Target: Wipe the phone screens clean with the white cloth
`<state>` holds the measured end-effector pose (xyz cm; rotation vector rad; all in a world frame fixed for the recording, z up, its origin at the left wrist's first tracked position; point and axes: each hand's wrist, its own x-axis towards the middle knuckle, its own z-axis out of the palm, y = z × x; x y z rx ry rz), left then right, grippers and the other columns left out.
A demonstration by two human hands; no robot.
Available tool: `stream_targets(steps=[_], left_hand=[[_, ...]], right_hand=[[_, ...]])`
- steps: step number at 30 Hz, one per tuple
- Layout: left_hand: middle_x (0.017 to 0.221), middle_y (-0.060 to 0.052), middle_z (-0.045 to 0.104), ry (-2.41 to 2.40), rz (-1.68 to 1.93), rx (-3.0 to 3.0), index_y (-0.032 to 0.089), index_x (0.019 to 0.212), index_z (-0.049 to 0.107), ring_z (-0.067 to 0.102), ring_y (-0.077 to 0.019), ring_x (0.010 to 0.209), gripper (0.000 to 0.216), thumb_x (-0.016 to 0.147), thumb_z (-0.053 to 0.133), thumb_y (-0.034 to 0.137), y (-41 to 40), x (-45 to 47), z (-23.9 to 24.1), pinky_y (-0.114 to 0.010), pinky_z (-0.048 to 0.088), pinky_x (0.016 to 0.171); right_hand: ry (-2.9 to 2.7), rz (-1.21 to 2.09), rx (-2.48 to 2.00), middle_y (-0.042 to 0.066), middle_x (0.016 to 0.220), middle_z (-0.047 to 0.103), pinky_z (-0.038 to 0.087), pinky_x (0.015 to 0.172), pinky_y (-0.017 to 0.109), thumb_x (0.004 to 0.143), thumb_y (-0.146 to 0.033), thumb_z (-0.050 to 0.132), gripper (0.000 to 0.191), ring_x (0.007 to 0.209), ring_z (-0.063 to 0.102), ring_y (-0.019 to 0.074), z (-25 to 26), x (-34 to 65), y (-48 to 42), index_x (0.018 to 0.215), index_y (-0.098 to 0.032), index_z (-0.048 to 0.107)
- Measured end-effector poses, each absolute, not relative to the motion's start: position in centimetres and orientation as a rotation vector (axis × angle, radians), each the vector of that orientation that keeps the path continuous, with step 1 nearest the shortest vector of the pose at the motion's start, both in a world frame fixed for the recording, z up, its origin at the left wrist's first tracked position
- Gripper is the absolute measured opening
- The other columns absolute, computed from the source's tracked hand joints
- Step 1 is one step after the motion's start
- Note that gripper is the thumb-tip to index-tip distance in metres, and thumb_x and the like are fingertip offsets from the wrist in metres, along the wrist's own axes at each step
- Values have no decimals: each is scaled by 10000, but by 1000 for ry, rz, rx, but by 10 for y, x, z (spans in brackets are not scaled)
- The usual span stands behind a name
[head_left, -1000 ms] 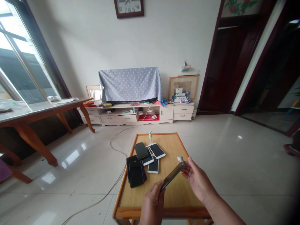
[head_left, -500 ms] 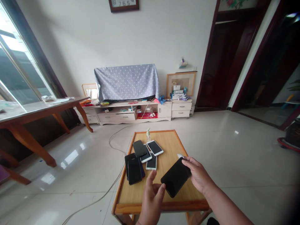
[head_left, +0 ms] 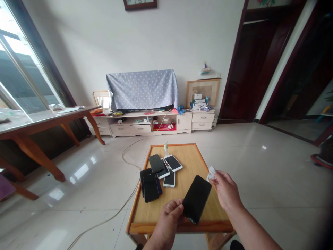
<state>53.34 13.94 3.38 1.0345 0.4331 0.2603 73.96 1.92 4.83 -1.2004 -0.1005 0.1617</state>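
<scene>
My left hand (head_left: 169, 218) grips the near end of a black phone (head_left: 196, 198), screen up, held just above the small wooden table (head_left: 192, 163). My right hand (head_left: 227, 189) is beside the phone's far right corner, its fingers pinched on a small white wad of cloth or tissue (head_left: 211, 172). A pile of several other phones (head_left: 158, 173), black and white, lies on the table's left half. A small clear bottle (head_left: 165, 148) stands at the table's far edge.
A cable (head_left: 125, 156) snakes over the tiled floor left of the table. A long wooden table (head_left: 39, 125) stands by the window at left. A low white cabinet (head_left: 156, 125) with a cloth-covered screen lines the far wall. Dark doorways open at right.
The phone turned from edge-on to screen up. My left hand let go, then took its near end again. My right hand left the phone and now pinches the white wad.
</scene>
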Motion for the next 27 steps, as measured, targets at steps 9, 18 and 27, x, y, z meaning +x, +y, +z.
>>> stream_targets(steps=[9, 18, 27], left_hand=[[1030, -65, 668, 468, 314, 1033, 178, 1082, 702, 588, -142, 845, 408, 791, 732, 461, 140, 536, 30, -253, 463, 766], [1049, -84, 694, 471, 382, 989, 185, 1073, 713, 621, -168, 891, 408, 771, 756, 455, 151, 533, 31, -276, 479, 824], [1053, -80, 703, 548, 465, 909, 193, 1064, 719, 636, -179, 907, 424, 732, 789, 447, 158, 527, 22, -280, 491, 809]], right_hand=[[-776, -215, -1931, 49, 923, 645, 476, 779, 343, 885, -357, 555, 181, 833, 602, 205, 58, 717, 20, 906, -240, 690], [-1251, -121, -2046, 41, 965, 625, 478, 746, 296, 939, -241, 457, 237, 829, 614, 181, 63, 654, 44, 1021, -272, 677], [-1198, -191, -2159, 29, 919, 620, 441, 687, 285, 921, -218, 443, 212, 760, 597, 170, 51, 663, 38, 889, -259, 648]])
